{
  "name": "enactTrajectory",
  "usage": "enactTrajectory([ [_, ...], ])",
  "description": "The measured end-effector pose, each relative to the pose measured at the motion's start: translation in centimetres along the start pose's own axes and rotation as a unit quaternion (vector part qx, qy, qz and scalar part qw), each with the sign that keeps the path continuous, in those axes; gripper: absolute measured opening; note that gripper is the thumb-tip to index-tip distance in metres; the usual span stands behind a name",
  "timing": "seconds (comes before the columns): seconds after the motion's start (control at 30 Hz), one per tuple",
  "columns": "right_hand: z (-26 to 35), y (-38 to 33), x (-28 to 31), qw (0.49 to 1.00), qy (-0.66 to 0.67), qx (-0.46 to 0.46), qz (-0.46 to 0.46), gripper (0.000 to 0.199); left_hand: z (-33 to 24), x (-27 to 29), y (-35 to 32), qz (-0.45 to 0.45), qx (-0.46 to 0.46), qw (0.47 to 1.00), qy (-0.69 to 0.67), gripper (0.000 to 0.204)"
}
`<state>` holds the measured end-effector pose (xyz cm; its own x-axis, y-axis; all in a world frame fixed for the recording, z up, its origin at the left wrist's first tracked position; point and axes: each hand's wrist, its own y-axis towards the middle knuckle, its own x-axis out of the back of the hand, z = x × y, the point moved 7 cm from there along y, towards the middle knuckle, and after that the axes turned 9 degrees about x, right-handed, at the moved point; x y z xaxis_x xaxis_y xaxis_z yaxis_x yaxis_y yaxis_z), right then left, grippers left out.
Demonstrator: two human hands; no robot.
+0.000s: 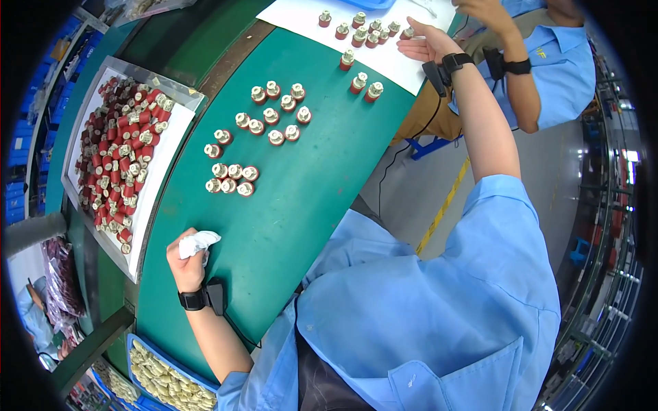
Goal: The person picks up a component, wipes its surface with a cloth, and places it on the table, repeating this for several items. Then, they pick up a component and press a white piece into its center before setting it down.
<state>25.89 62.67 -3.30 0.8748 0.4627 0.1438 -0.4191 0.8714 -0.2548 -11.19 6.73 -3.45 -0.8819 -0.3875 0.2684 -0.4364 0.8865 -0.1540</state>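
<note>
Near the worktop's (288,205) near edge, left hand (186,264) clenched around a crumpled white cloth (199,242); toward the far edge, right hand (426,46) spread, probably touching a red-and-white cap (408,32).

A long green-topped workbench (295,198) runs across the view, with a darker green strip and a brown band along its far side. Beyond its right edge lies a grey concrete floor (548,178) marked by a yellow painted line (444,205). Blue plastic storage bins (20,157) line the left side, and metal shelving (606,274) stands at the right.
</note>
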Motion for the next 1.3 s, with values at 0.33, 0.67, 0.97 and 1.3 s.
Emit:
enactTrajectory([
  [0.33, -0.7, 0.7, 0.0, 1.000, -0.026, 0.010, 0.006, 0.070, 0.0, 0.3, 0.0, -0.013, 0.012, 1.000, -0.009, 0.017],
  [0.67, -1.2, 0.2, 0.3, 0.998, 0.059, 0.033, -0.002, 0.050, -0.8, -0.4, 0.0, -0.042, 0.028, 0.999, -0.009, 0.017],
  [0.97, -0.3, -0.5, -0.5, 0.998, 0.016, -0.013, -0.064, 0.065, 0.2, 0.2, -0.1, -0.059, 0.030, 0.998, -0.020, 0.011],
  [1.3, 1.1, -1.7, -0.9, 0.995, -0.005, -0.035, -0.092, 0.065, -0.8, -0.2, -0.1, -0.050, 0.011, 0.999, -0.010, 0.010],
])
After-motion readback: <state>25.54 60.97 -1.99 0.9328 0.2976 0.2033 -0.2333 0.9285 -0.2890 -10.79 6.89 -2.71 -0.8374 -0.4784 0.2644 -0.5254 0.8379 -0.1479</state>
